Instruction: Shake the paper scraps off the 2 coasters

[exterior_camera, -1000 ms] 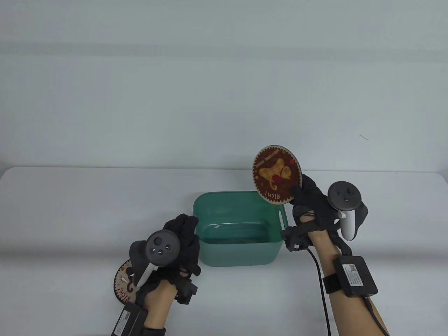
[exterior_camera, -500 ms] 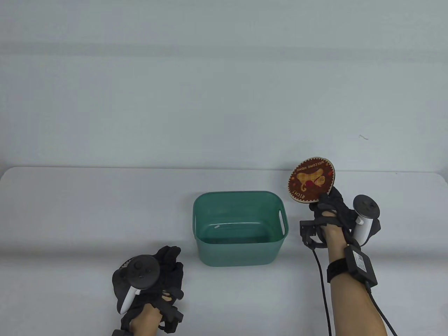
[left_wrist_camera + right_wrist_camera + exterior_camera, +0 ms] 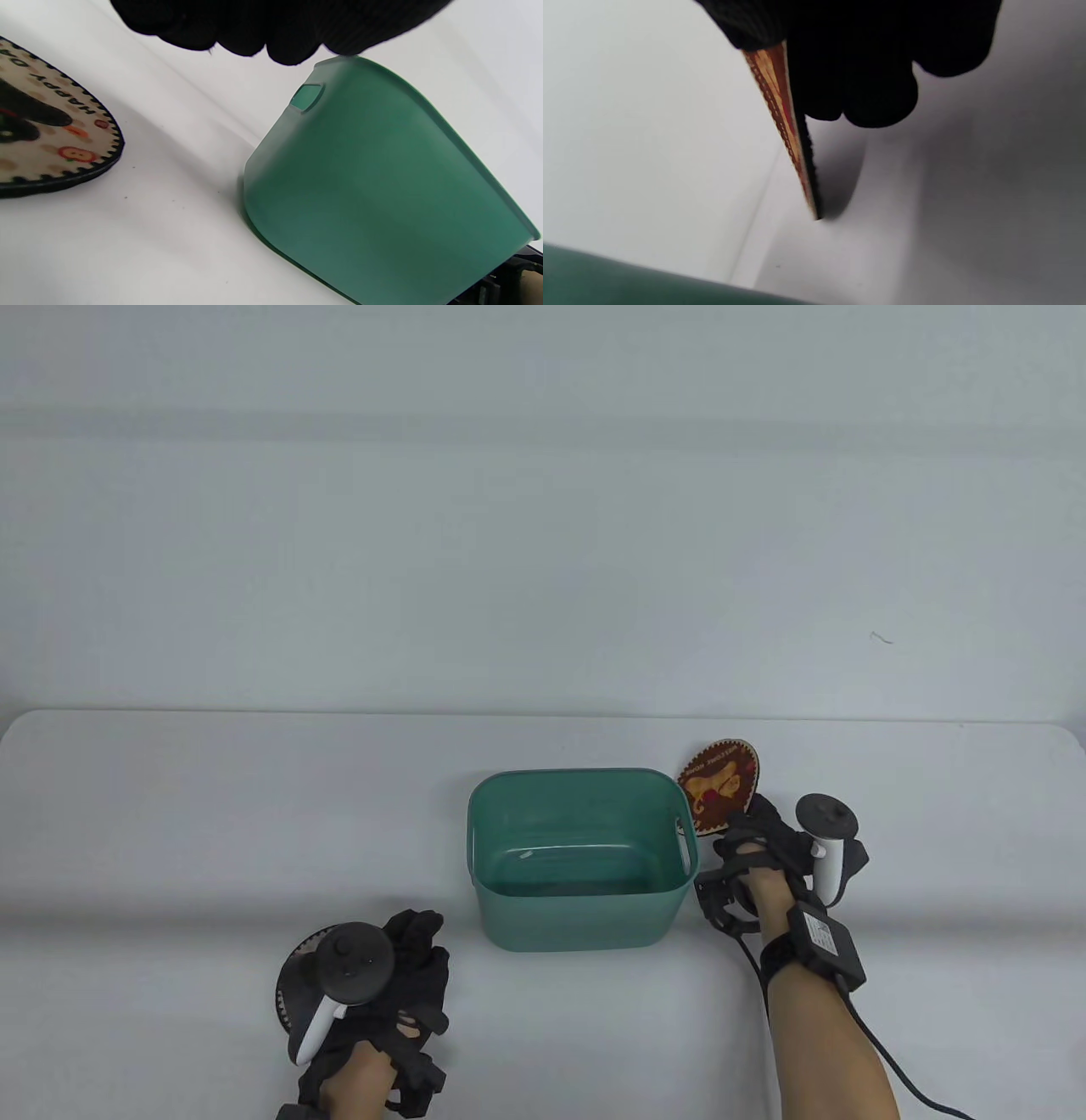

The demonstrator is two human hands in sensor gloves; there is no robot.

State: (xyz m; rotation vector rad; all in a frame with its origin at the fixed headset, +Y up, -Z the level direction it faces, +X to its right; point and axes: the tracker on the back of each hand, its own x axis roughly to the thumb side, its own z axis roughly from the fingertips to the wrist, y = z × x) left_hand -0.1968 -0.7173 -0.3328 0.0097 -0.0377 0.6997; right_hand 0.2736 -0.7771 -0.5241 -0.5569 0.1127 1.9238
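Note:
A red round coaster with a yellow figure stands tilted just right of the green bin. My right hand pinches its near edge. In the right wrist view this coaster is edge-on, with its far edge at the white table. A second coaster, beige with a black toothed rim, lies flat on the table left of the bin. From the table view it is mostly hidden under the left tracker. My left hand hovers beside it, fingers loosely curled, holding nothing.
The green bin has slot handles on its short sides, and a small pale fleck lies on its floor. The white table ends at a far edge behind the bin. A cable trails from my right wrist.
My right hand has carried the red coaster from above the bin's right rim down to the table beside the bin. My left hand sank toward me and now holds nothing beside the flat coaster.

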